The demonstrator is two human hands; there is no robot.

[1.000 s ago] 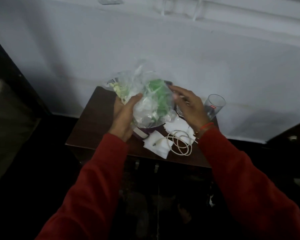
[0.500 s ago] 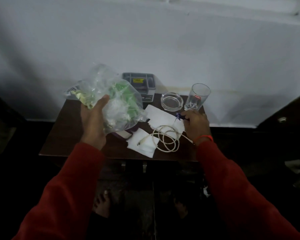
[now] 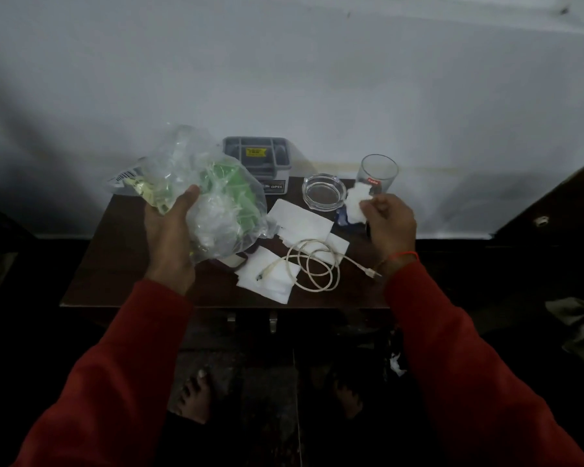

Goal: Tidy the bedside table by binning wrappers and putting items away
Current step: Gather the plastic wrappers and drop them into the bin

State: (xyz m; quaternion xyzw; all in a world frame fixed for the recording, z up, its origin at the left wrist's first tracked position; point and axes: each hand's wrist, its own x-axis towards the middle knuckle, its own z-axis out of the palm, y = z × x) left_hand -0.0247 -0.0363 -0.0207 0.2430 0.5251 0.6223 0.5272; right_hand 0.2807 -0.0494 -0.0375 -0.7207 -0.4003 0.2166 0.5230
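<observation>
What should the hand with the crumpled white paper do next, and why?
Probably carry the paper across and drop it into the bag. The right hand pinches it just above the table, and the left hand holds the bag up, already stuffed with wrappers.

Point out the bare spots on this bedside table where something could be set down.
The widest bare patch is the table's left part, below the plastic bag the left hand holds. The right half is crowded: paper napkins, coiled cable, ashtray, glass, grey box at the back, right hand pinching a crumpled tissue.
</observation>
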